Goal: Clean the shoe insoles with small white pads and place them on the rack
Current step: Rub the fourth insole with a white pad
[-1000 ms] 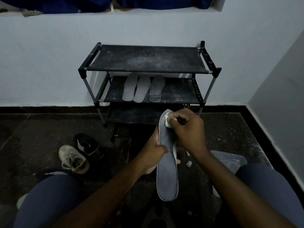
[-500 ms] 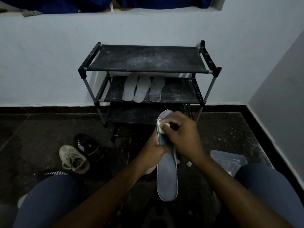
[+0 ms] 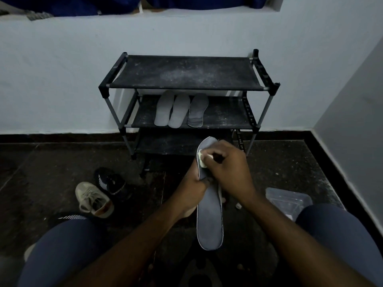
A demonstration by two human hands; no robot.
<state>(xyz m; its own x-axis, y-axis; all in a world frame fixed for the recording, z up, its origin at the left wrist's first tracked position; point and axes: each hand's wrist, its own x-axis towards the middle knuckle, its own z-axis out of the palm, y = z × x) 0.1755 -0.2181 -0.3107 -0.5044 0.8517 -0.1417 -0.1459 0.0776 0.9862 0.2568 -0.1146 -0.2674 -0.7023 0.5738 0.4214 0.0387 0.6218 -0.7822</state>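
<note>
Three insoles point(image 3: 179, 110), dusty rack point(image 3: 186, 72), dark floor point(image 3: 51, 172)

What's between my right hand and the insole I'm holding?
A small white pad, seen in the head view: the right hand holds it against the upper part of the grey insole, which the left hand grips.

A worn beige sneaker point(image 3: 94, 199) lies on the dark stone floor point(image 3: 51, 172) at the left, and a black shoe point(image 3: 110, 181) with white stripes lies just beyond it. A clear plastic box point(image 3: 288, 200) sits on the floor at the right. Dark blue cloth point(image 3: 87, 6) lies along the ledge point(image 3: 186, 13) atop the white wall point(image 3: 62, 79).
</note>
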